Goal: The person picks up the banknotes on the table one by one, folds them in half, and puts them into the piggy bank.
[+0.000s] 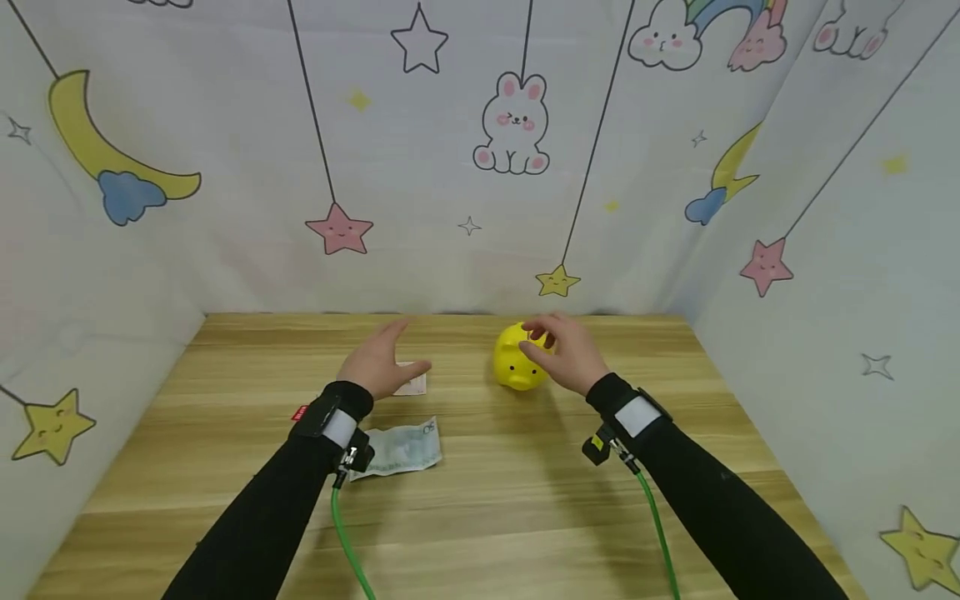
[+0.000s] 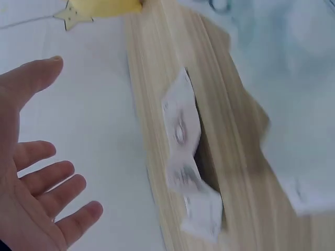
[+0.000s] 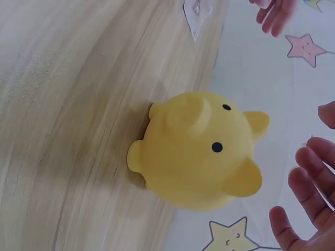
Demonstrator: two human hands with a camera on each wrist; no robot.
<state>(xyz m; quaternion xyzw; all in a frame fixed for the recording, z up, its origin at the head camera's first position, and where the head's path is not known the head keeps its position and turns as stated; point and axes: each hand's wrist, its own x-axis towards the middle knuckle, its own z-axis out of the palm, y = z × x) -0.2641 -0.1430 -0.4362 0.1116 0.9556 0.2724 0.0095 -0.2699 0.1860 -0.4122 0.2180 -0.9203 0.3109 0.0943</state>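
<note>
A yellow piggy bank point(image 1: 512, 360) stands upright toward the back of the wooden table, its snout and black eyes visible in the right wrist view. Beside and partly in front of it in the head view is my right hand point(image 1: 567, 354), fingers loosely bent and holding nothing. My left hand point(image 1: 377, 363) hovers above the table with thumb and fingers spread, also holding nothing. Partly hidden behind that hand lies a creased pale pink banknote point(image 2: 183, 130). Nearer to me, a pale blue-green banknote point(image 1: 406, 447) lies flat, one end covered by the left wrist gear.
Behind the table point(image 1: 247, 350) hangs a white cloth point(image 1: 435, 167) printed with stars, moons and rabbits, and it also walls both sides. A small red tag point(image 1: 299, 413) shows by the left wrist. A green cable point(image 1: 347, 537) trails from each wrist.
</note>
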